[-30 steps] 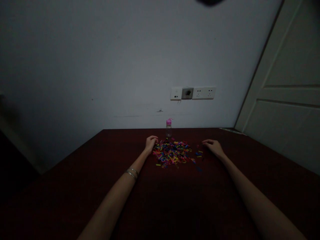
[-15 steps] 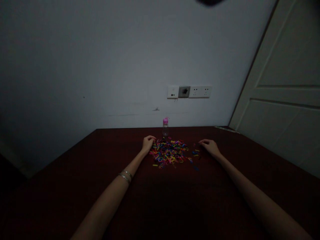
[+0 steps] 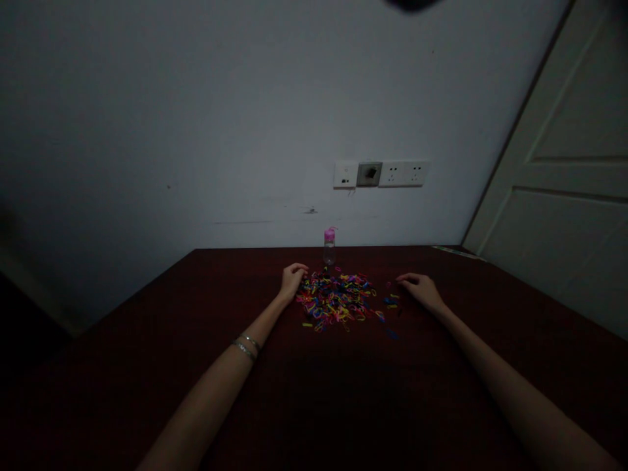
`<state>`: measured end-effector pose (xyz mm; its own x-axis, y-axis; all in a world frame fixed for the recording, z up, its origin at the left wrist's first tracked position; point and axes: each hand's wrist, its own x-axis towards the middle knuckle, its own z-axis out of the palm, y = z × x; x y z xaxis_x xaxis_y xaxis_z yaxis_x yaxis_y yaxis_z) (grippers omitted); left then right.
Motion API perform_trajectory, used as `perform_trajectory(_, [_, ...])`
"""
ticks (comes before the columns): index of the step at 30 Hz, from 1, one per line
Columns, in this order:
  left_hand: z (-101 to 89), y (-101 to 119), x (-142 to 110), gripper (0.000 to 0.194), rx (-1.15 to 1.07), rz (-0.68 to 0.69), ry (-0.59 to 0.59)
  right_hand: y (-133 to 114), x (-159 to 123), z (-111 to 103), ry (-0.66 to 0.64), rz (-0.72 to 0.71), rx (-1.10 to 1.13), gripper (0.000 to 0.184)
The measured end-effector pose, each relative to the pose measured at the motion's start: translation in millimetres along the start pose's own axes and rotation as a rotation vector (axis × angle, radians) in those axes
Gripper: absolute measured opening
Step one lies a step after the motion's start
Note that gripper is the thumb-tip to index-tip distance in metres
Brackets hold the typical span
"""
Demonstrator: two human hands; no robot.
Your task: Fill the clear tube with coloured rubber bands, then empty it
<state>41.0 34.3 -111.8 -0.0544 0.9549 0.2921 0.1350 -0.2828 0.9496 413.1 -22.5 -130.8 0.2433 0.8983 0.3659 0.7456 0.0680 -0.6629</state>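
Observation:
A loose pile of small, many-coloured loops lies on the dark red-brown table; whether they are elastic bands or clips is too small to tell. At the pile's left edge rests my left hand, thumb and fingers a little apart, with nothing visible in them. My right hand lies on the table right of the pile, its fingers stretched toward a few stray loops. Nothing shows in its grasp either. Behind the pile stands a small clear bottle with a pink cap.
The table meets a pale wall at its far edge. Wall sockets sit above the bottle. On the right is a panelled door, and a flat strip lies near the table's far right corner.
The camera view has shifted slightly, so the sockets, bottle and pile appear a little further right. Both hands keep practically the same place beside the pile.

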Motion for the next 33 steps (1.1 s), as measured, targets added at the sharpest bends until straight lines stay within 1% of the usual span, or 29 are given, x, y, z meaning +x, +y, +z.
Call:
perform_trajectory(5, [-2.2, 7, -2, 0.018, -0.025, -0.042, -0.028, 3, 2, 1, -0.017, -0.034, -0.019, 0.020])
perform_trajectory(8, [-3.7, 13, -6, 0.019, -0.068, -0.096, -0.115, 2, 2, 1, -0.023, -0.030, -0.026, 0.021])
perform_trajectory(10, [-4.9, 18, -10, 0.021, -0.026, -0.106, -0.190, 1, 1, 1, -0.022, -0.020, -0.035, 0.021])
perform_trajectory(12, [-7.4, 26, -14, 0.022, 0.087, -0.024, -0.222, -1, 1, 1, -0.014, -0.012, -0.045, 0.021])
perform_trajectory(15, [-15.7, 43, -22, 0.021, 0.263, 0.188, -0.204, -3, 1, 0, 0.001, -0.008, -0.054, 0.021])
perform_trajectory(16, [-19.8, 49, -25, 0.020, 0.302, 0.235, -0.213, -3, 1, 0, 0.002, -0.009, -0.053, 0.021])
perform_trajectory(17, [-24.6, 56, -29, 0.019, 0.334, 0.258, -0.239, -3, 0, 0, -0.001, -0.009, -0.051, 0.021])
perform_trajectory(19, [-35.5, 66, -38, 0.018, 0.388, 0.266, -0.342, -4, 0, 0, -0.003, -0.009, -0.048, 0.021])
perform_trajectory(24, [-63.9, 80, -63, 0.016, 0.539, 0.212, -0.719, -6, -1, -1, -0.006, -0.003, -0.060, 0.022])
perform_trajectory(26, [-72.5, 81, -71, 0.017, 0.568, 0.192, -0.815, -6, -1, -1, -0.012, 0.002, -0.071, 0.022])
perform_trajectory(28, [-77.9, 80, -78, 0.018, 0.587, 0.181, -0.857, -6, -1, -1, -0.014, 0.005, -0.077, 0.022])
perform_trajectory(30, [-79.8, 77, -82, 0.018, 0.604, 0.178, -0.859, -5, -1, -1, -0.022, 0.001, -0.075, 0.022])
perform_trajectory(33, [-77.3, 71, -88, 0.020, 0.624, 0.196, -0.847, -2, 0, 0, -0.034, -0.002, -0.076, 0.023])
